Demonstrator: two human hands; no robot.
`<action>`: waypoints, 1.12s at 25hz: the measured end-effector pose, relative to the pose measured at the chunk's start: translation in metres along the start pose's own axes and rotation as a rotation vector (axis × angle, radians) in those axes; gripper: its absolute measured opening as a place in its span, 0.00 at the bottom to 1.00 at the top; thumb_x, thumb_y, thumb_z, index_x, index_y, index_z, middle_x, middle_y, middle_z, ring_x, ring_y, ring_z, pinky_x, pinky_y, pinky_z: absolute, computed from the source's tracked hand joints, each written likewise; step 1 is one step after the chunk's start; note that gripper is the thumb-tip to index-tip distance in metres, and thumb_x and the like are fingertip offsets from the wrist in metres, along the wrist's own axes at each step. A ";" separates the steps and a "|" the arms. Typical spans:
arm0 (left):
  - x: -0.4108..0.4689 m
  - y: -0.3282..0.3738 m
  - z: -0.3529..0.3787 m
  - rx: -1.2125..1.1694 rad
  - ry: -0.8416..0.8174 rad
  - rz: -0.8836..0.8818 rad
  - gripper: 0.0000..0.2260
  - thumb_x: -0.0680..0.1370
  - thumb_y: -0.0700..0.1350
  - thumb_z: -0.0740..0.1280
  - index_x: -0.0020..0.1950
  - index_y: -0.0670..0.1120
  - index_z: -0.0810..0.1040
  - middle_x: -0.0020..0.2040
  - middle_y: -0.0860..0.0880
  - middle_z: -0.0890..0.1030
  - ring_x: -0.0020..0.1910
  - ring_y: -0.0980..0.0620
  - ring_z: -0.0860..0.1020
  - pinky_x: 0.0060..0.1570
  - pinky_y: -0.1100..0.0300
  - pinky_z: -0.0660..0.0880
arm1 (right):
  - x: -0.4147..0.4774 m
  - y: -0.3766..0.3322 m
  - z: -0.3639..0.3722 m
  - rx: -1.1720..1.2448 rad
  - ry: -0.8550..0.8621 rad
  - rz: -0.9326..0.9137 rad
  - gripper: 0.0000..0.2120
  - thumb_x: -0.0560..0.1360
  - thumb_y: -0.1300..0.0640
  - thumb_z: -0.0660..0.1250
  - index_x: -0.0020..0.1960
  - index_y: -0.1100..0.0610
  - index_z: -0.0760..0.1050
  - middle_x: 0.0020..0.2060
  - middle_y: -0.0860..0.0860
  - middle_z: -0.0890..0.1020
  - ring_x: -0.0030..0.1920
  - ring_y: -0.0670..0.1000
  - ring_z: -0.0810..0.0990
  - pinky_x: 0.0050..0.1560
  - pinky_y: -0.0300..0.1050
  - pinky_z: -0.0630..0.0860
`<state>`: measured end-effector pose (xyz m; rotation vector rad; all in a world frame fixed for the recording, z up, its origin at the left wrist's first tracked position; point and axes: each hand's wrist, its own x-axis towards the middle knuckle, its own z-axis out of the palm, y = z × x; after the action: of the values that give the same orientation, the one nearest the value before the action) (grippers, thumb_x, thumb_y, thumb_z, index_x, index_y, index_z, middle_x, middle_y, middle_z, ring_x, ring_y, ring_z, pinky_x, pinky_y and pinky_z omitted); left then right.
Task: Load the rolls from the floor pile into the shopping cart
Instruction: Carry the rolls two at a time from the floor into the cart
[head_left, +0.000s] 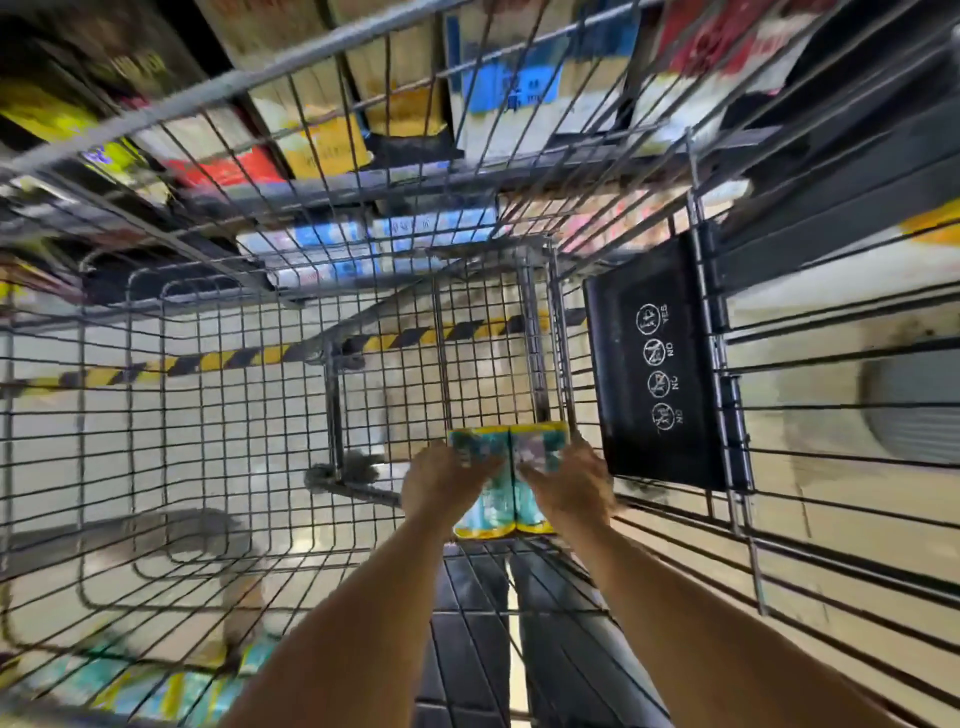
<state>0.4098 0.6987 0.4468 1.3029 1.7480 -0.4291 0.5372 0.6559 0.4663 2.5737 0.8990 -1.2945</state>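
Two rolls in teal-and-yellow wrapping lie side by side on the wire bottom of the shopping cart (218, 395), near its right wall. My left hand (441, 483) holds the left roll (480, 457). My right hand (569, 486) holds the right roll (537, 447). Both arms reach down into the basket from the lower edge of the view. More teal-and-yellow packs, the floor pile (156, 686), show blurred through the cart's near wall at the bottom left.
A black child-seat flap (654, 374) with white pictograms hangs on the cart's right wall beside my right hand. Yellow-black hazard tape (234, 358) crosses the pale floor under the basket. Shelves of boxed goods (509, 93) stand beyond the cart's far wall.
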 end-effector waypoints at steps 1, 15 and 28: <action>-0.009 0.008 -0.016 0.030 0.052 0.051 0.36 0.66 0.71 0.65 0.63 0.47 0.73 0.58 0.45 0.79 0.55 0.45 0.79 0.54 0.50 0.78 | -0.007 -0.009 -0.015 -0.007 0.018 -0.065 0.29 0.78 0.44 0.62 0.72 0.60 0.62 0.63 0.58 0.73 0.62 0.56 0.73 0.50 0.40 0.67; -0.261 -0.004 -0.238 0.299 0.945 0.062 0.44 0.74 0.67 0.62 0.79 0.48 0.44 0.79 0.47 0.48 0.77 0.44 0.48 0.75 0.47 0.50 | -0.211 -0.168 -0.210 -0.582 0.461 -1.294 0.38 0.79 0.40 0.59 0.78 0.56 0.44 0.77 0.56 0.55 0.75 0.59 0.57 0.74 0.54 0.57; -0.524 -0.287 -0.034 -0.173 1.249 -0.748 0.43 0.72 0.64 0.67 0.77 0.44 0.54 0.76 0.43 0.59 0.73 0.43 0.60 0.71 0.52 0.59 | -0.511 -0.108 0.036 -0.834 0.081 -2.196 0.38 0.78 0.40 0.60 0.78 0.57 0.48 0.75 0.54 0.59 0.73 0.57 0.61 0.71 0.53 0.62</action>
<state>0.1663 0.3045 0.8247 0.7118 3.2342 0.2514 0.2182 0.4993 0.8512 0.2145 3.2723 -0.3095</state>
